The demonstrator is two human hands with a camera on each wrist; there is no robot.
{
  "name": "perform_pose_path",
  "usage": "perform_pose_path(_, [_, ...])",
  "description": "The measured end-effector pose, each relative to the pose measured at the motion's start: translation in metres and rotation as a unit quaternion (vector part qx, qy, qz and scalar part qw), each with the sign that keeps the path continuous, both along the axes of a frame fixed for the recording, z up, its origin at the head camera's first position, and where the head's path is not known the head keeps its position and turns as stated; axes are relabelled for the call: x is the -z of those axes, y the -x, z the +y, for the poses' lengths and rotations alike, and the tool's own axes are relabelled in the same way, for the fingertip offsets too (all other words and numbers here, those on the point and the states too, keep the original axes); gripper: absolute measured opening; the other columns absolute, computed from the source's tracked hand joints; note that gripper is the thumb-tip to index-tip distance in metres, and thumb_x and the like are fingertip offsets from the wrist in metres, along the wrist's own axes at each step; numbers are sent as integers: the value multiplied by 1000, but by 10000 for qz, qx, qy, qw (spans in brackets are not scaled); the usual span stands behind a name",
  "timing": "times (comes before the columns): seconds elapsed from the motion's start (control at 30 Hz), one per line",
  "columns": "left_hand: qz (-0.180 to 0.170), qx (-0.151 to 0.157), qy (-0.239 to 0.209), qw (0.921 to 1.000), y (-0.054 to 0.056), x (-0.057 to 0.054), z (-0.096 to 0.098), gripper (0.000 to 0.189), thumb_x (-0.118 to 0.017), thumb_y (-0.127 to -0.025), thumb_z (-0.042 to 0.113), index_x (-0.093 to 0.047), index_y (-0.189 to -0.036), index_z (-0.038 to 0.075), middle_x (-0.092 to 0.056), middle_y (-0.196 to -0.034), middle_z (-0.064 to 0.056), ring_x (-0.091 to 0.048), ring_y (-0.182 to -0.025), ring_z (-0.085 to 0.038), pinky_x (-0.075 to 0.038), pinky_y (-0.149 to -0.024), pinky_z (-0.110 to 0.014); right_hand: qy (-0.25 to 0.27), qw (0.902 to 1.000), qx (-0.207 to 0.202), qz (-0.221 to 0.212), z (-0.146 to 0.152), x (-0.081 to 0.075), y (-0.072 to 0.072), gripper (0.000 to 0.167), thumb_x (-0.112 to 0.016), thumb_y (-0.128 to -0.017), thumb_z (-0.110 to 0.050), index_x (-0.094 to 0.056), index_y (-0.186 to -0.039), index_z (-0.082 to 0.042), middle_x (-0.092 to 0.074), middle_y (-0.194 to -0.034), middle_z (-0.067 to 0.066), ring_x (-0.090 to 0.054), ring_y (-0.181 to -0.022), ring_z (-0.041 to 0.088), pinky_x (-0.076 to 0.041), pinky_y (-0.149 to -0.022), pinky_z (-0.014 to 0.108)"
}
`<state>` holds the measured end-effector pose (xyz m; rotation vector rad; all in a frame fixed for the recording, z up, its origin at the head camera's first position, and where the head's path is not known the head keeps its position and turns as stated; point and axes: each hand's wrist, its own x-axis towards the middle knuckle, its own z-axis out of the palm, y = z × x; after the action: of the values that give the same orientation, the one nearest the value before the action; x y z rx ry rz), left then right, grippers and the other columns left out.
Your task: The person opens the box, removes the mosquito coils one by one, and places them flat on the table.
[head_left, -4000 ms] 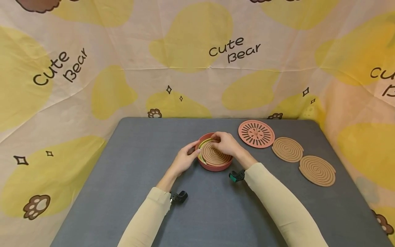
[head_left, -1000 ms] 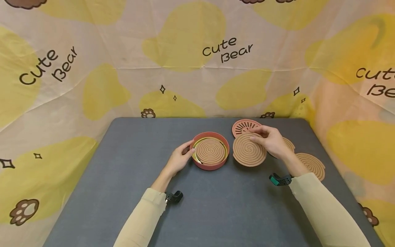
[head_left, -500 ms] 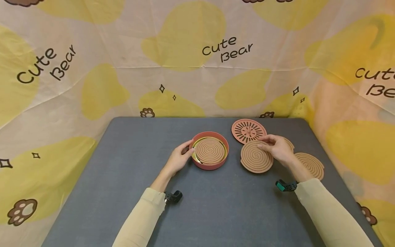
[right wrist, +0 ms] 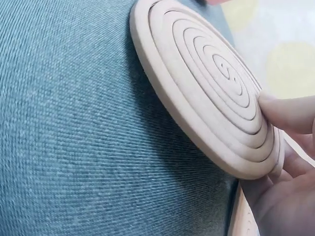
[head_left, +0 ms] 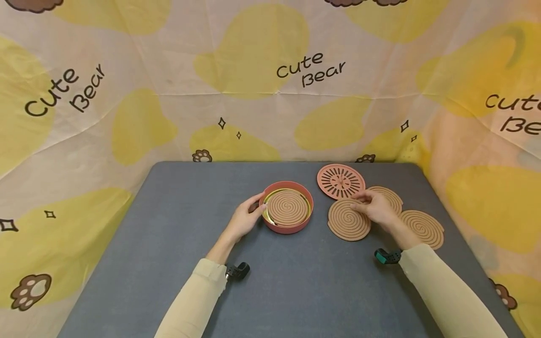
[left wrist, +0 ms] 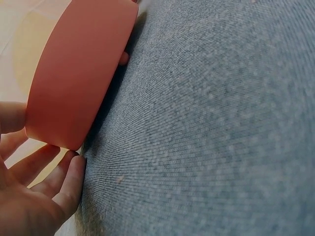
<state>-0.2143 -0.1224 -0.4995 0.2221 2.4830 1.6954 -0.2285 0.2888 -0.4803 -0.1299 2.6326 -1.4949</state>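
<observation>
My left hand (head_left: 246,218) grips the near-left side of a round terracotta mosquito coil holder (head_left: 286,230), thumb at the rim and fingers against the outer wall (left wrist: 74,73). Inside the holder lies a brown mosquito coil (head_left: 288,207) within a yellowish ring. My right hand (head_left: 378,209) pinches the edge of a second mosquito coil (head_left: 349,219), thumb on top and fingers (right wrist: 258,189) beneath. This coil hangs low and nearly flat over the table, its shadow showing under it in the right wrist view.
A slotted terracotta lid (head_left: 340,181) lies behind the pinched coil. Two more coils, one (head_left: 390,197) partly behind my right hand and another (head_left: 422,228) farther right, rest on the grey table (head_left: 203,188). A patterned cloth (head_left: 262,61) hangs behind the table.
My right hand has taken a coil out of the holder and carried it right, then lowered it in front of the lid. The left hand has stayed at the holder.
</observation>
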Motion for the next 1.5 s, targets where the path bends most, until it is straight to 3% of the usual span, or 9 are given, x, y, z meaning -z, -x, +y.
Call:
perform_pose_path(0.17, [22,12,-54,10000,-1,0,-1,50,-61,-104,30,-50,-152,18,-49,-154,-3,-50,-137,-26,-45,-108,-48,-432,9987,-151,213,-4,5,3,33,-75,-93,-8,-66,-120,9,-66,-110,23,-60,-92,24,-49,-74,27])
perform_pose_path(0.43, [16,-24,-24,10000,-2,-1,0,50,-61,-104,29,-50,-152,18,-49,-154,-3,-50,-137,-26,-45,-107,-48,-1397,9882,-325,528,-11,4,6,30,-74,-94,-10,-69,-119,6,-68,-112,24,-63,-101,37,-51,-87,50])
perform_pose_path(0.67, [44,-11,-48,10000,-1,0,0,50,-61,-105,28,-50,-152,18,-49,-153,-3,-50,-137,-25,-46,-107,-46,-1695,9832,-383,566,-15,-5,5,28,-73,-94,-10,-69,-117,6,-68,-109,24,-64,-101,39,-51,-87,54])
perform_pose_path(0.97, [42,14,-19,10000,-1,0,0,50,-60,-105,27,-50,-152,17,-50,-153,-4,-50,-136,-25,-46,-106,-47,-1254,9900,-211,613,-14,-17,4,27,-67,-99,-12,-68,-120,6,-68,-109,21,-63,-101,37,-52,-80,44])
perform_pose_path(1.23, [63,17,-45,10000,-1,-1,0,49,-60,-105,25,-50,-152,17,-50,-153,-4,-51,-136,-26,-47,-106,-47,-917,9925,-112,804,-24,-29,3,26,-70,-99,-16,-71,-118,1,-70,-110,18,-65,-100,34,-53,-73,32])
perform_pose_path(1.5, [51,-24,-13,10000,-1,0,1,49,-61,-105,25,-50,-152,17,-51,-152,-5,-51,-135,-25,-46,-106,-47,-512,9942,-210,926,-46,-35,2,24,-70,-99,-15,-72,-117,-1,-70,-114,14,-64,-102,29,-52,-77,31])
